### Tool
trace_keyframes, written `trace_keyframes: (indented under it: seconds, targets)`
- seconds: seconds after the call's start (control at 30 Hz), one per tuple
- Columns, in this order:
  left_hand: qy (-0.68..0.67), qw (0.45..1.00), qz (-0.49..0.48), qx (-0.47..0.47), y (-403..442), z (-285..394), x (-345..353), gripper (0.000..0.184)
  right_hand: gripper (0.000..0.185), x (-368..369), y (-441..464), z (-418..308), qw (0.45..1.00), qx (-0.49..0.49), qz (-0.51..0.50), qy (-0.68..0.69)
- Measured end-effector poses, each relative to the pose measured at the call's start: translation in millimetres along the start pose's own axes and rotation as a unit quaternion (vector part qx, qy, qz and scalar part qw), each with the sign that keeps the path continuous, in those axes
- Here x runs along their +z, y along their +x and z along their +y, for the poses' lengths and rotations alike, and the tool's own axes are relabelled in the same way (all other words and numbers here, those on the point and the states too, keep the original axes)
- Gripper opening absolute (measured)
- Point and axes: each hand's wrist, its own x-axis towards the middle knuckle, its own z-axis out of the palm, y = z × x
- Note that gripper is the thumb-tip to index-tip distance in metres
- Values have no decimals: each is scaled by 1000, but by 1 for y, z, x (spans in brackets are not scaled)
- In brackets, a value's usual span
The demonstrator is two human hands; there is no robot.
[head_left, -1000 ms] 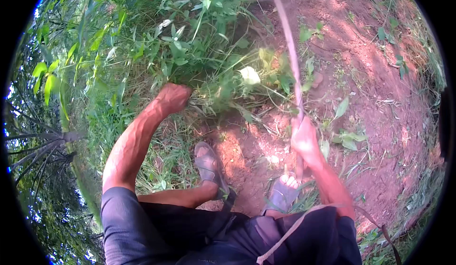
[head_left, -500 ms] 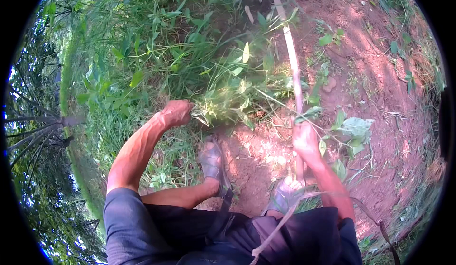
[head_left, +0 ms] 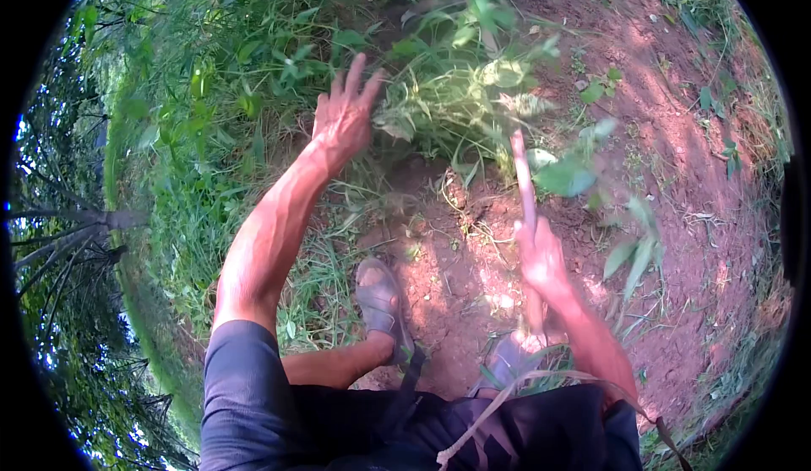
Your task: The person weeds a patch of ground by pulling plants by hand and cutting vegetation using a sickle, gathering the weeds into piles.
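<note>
My left hand [head_left: 345,120] is open, its fingers spread beside a loose bundle of cut-looking weeds [head_left: 456,103]. No grip on the plants shows. Lower right, my right hand [head_left: 542,255] is wrapped round a long wooden handle [head_left: 523,171]. The handle runs up from near my foot and passes under the weeds, so its far end is hidden. Some leaves near the handle are blurred by motion.
Dense green grass and weeds [head_left: 211,74] cover the left side. Reddish soil [head_left: 676,192] with scattered leaves lies to the right. My sandalled feet [head_left: 378,302] are below the hands. A cord [head_left: 481,424] hangs across my lap. Trees stand at far left.
My left hand has moved up and forward and gone from closed to spread. The weeds have shifted up and now cover the upper part of the handle. My right hand keeps its hold.
</note>
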Motion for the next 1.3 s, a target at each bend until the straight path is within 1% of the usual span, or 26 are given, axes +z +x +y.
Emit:
trace_keyframes:
  seconds: [0.07, 0.1, 0.13, 0.2, 0.23, 0.3, 0.33, 0.37, 0.4, 0.43, 0.5, 0.57, 0.6, 0.7, 0.8, 0.83, 0.87, 0.9, 0.93, 0.97, 1.03, 1.07, 1.17, 1.2, 1.27, 1.3]
  targets:
    - [40, 997, -43, -42, 11, -19, 9, 62, 30, 1, 16, -34, 998, 33, 0, 58]
    - [44, 995, -73, -54, 10, -26, 14, 51, 30, 13, 22, -14, 998, 37, 0, 55]
    - [42, 995, -74, -52, 6, -30, 19, 51, 33, 33, 31, 26, 996, 5, -66, -61]
    - [104, 978, -182, 22, -10, -43, 30, 21, 34, 31, 4, 81, 958, -160, -113, -211]
    - [78, 987, -124, 61, -27, -54, 50, 14, 32, 20, -21, 98, 923, -285, -92, -240]
    - [16, 961, -262, 83, -53, -44, 34, 13, 25, -11, -66, 55, 976, 62, -153, -144]
    - [-7, 965, -221, 142, -69, -43, 35, 12, 25, -13, -68, 65, 976, 64, -154, -142]
    - [-31, 962, -183, 203, -82, -36, 26, 11, 24, -18, -71, 82, 980, -15, -133, -146]
    - [-10, 939, -285, 191, -92, -28, 19, 10, 24, -21, -73, 97, 978, -94, -113, -151]
    - [-40, 924, -243, 293, -112, -34, 29, 8, 24, -20, -61, 105, 977, -93, -121, -152]
    - [-66, 902, -323, 277, -145, -15, 14, 8, 25, -23, -37, 95, 973, -135, -106, -157]
    - [-76, 880, -280, 376, -171, -1, -3, 10, 26, -21, -12, 68, 971, -160, -84, -155]
    - [-98, 872, -289, 383, -182, 4, -11, 13, 27, -20, -6, 59, 972, -157, -81, -153]
    - [-68, 867, -358, 342, -207, 14, -15, 11, 29, -24, -22, 77, 947, -196, -98, -234]
    - [-77, 910, -349, 209, -206, 16, -8, 54, 30, -51, -90, 138, 896, -243, -92, -361]
    - [-95, 924, -354, 111, -194, 24, -8, 26, 31, -63, -111, 141, 913, -204, -84, -343]
    - [-106, 942, -303, 96, -187, 23, -1, 30, 32, -66, -124, 140, 932, -172, -73, -309]
    - [-113, 958, -248, 84, -174, 20, 7, 33, 31, -67, -134, 134, 970, -12, -93, -223]
    - [-64, 965, -237, 88, -158, 15, 18, 45, 32, -68, -131, 118, 980, -28, -97, -172]
    - [-17, 969, -229, 89, -143, 13, 23, 57, 33, -62, -123, 115, 978, -109, -73, -165]
    - [-119, 976, -183, -19, -121, 9, 27, 67, 29, -38, -96, 102, 972, -164, -50, -161]
    - [-145, 976, -156, -41, -116, 6, 32, 75, 24, -24, -77, 89, 974, -142, -50, -168]
    - [-197, 946, -216, -140, -113, -13, 55, 74, 21, 0, -43, 58, 979, -125, -58, -150]
    - [-193, 948, -214, -138, -117, -20, 65, 74, 20, -1, -41, 77, 935, -220, -78, -267]
    - [-226, 908, -322, -142, -119, -23, 76, 63, 19, -25, -64, 95, 918, -215, -84, -322]
    - [-230, 907, -325, -139, -123, -18, 80, 63, 19, -42, -81, 122, 891, -230, -98, -379]
